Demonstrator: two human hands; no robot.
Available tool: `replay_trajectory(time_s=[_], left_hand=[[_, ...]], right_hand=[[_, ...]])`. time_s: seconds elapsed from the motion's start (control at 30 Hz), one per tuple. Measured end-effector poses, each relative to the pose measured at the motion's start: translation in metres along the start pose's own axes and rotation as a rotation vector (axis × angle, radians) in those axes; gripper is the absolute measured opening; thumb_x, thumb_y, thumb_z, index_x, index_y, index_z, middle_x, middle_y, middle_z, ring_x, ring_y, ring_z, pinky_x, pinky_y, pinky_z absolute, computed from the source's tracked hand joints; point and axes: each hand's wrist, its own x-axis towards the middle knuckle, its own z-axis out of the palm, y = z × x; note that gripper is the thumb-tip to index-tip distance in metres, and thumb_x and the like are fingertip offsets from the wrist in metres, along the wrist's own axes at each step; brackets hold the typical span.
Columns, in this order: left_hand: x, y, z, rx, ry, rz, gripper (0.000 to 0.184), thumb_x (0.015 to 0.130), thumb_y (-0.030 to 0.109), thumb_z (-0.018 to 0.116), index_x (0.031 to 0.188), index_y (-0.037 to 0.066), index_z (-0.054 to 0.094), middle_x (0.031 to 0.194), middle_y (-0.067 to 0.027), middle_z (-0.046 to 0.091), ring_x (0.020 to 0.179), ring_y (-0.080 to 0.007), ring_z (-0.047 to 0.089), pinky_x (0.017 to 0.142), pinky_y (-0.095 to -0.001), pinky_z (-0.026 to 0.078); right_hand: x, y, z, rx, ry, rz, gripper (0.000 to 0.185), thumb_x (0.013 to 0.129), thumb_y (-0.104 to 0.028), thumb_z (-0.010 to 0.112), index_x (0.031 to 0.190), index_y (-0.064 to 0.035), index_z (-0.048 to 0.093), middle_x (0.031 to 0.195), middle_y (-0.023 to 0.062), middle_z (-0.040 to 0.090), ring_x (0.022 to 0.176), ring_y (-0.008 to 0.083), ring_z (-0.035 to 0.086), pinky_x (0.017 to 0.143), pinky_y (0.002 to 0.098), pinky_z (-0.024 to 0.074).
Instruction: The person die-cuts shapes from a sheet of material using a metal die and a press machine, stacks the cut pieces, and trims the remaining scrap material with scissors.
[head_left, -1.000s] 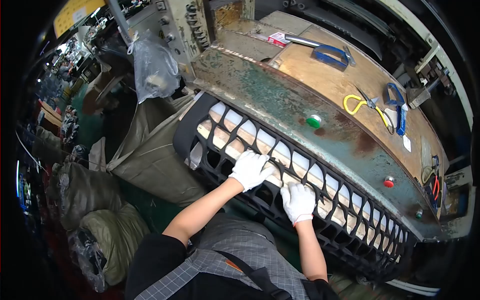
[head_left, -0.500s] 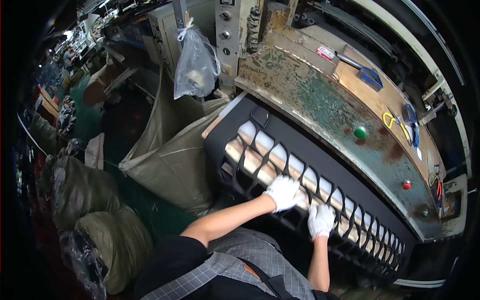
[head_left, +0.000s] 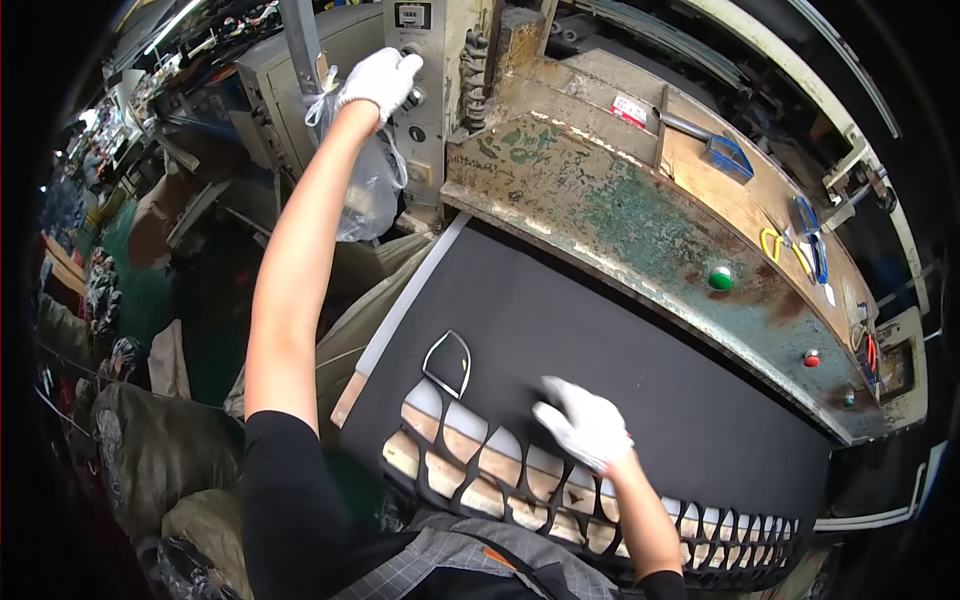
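My left hand (head_left: 382, 84), in a white glove, is raised to the control panel (head_left: 420, 150) of the machine, its fingers bent at a knob that they partly cover. My right hand (head_left: 585, 425), gloved too, hovers over or rests on the black sheet (head_left: 620, 350) with thumb and fingers apart. A metal-edged, leaf-shaped cutter (head_left: 447, 363) lies on the sheet at the left. Along the near edge the sheet is a net of cut-out holes (head_left: 500, 470), with pale board showing through.
Behind the sheet stands the worn green machine beam (head_left: 600, 200) with a green button (head_left: 720, 278) and a red button (head_left: 811, 357). Scissors (head_left: 785, 250) and a blue-handled tool (head_left: 728, 157) lie on top. A plastic bag (head_left: 370, 195) hangs at the left, above cloth sacks (head_left: 150, 450).
My left hand has left the cut net and risen to the panel. My right hand has moved onto the uncut part. More solid black sheet shows, and the net lies nearer to me.
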Motion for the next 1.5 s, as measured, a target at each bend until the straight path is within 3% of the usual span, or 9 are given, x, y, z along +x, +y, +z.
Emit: replay_trajectory(time_s=[0.2,0.3,0.43,0.5,0.53,0.63,0.7,1.0,1.5], left_hand=[[0.021,0.006,-0.013,0.176,-0.112,0.119,0.039,0.098,0.037,0.059,0.096,0.0,0.073,0.089,-0.0201,0.073,0.08,-0.031,0.073,0.071,-0.0432,0.057],[0.001,0.032,-0.02,0.425,0.051,0.154,0.026,0.094,0.021,0.061,0.103,0.006,0.08,0.111,-0.0219,0.075,0.104,-0.0368,0.073,0.09,-0.0443,0.059],[-0.06,0.028,-0.023,0.49,0.311,0.265,0.039,0.093,0.02,0.063,0.13,0.008,0.061,0.099,-0.0134,0.068,0.094,-0.0319,0.07,0.077,-0.0409,0.059],[-0.142,0.04,-0.019,0.182,0.132,0.171,0.051,0.095,0.022,0.059,0.141,0.005,0.047,0.105,-0.02,0.063,0.096,-0.0315,0.068,0.08,-0.0452,0.059],[-0.188,0.009,0.038,0.044,0.168,0.321,0.041,0.094,0.023,0.059,0.127,0.0,0.058,0.113,-0.0229,0.065,0.097,-0.0337,0.069,0.079,-0.0469,0.059],[-0.319,0.022,0.045,-0.002,-0.641,0.473,0.044,0.097,0.026,0.054,0.133,0.001,0.061,0.093,-0.0262,0.071,0.086,-0.041,0.071,0.081,-0.051,0.058],[-0.388,0.017,0.088,-0.244,-0.32,0.126,0.038,0.096,0.023,0.055,0.128,0.005,0.064,0.106,-0.023,0.069,0.097,-0.0379,0.069,0.083,-0.0494,0.056],[-0.391,0.026,0.108,-0.123,-0.311,0.252,0.016,0.085,0.021,0.063,0.082,0.008,0.072,0.094,-0.0146,0.066,0.093,-0.0315,0.066,0.08,-0.0434,0.055],[-0.393,0.016,0.107,-0.243,-0.254,0.296,0.016,0.083,0.02,0.063,0.08,0.006,0.07,0.088,-0.0145,0.064,0.089,-0.0328,0.063,0.08,-0.0439,0.053]], right_hand=[[0.1,-0.044,0.071,-0.122,-0.064,-0.134,0.061,0.103,-0.048,0.049,0.15,-0.0086,0.047,0.126,0.0251,0.067,0.107,0.0447,0.069,0.093,0.0496,0.0558],[0.122,-0.061,0.102,-0.261,-0.079,-0.117,0.047,0.101,-0.038,0.051,0.138,-0.0087,0.055,0.12,0.0233,0.071,0.103,0.0436,0.071,0.089,0.052,0.0564],[0.141,-0.079,0.109,-0.414,-0.18,-0.035,0.029,0.097,-0.019,0.046,0.121,-0.0065,0.057,0.109,0.0216,0.074,0.101,0.0402,0.073,0.083,0.0527,0.0581],[0.144,-0.084,0.103,-0.398,-0.149,-0.049,0.029,0.097,-0.018,0.047,0.121,-0.0063,0.057,0.113,0.022,0.073,0.101,0.04,0.073,0.084,0.0523,0.058],[0.147,-0.078,0.111,-0.4,-0.082,-0.086,0.028,0.096,-0.017,0.048,0.12,-0.0062,0.058,0.117,0.0222,0.072,0.102,0.0397,0.073,0.086,0.0519,0.0577],[0.165,-0.062,0.133,-0.496,-0.103,-0.096,0.032,0.096,-0.023,0.052,0.122,-0.0065,0.061,0.112,0.0233,0.074,0.1,0.0397,0.074,0.084,0.0515,0.0582],[0.16,-0.068,0.12,-0.329,-0.064,-0.165,0.036,0.095,-0.028,0.053,0.121,-0.0041,0.061,0.106,0.0261,0.074,0.096,0.0449,0.073,0.083,0.0548,0.0567],[0.139,-0.048,0.134,-0.284,0.101,-0.106,0.025,0.097,-0.026,0.056,0.103,-0.0011,0.06,0.088,0.0286,0.072,0.086,0.0494,0.071,0.079,0.0589,0.0541],[0.117,-0.061,0.139,-0.244,0.225,-0.212,0.015,0.094,-0.016,0.061,0.096,-0.002,0.056,0.075,0.0257,0.069,0.073,0.047,0.069,0.066,0.0554,0.0538]])
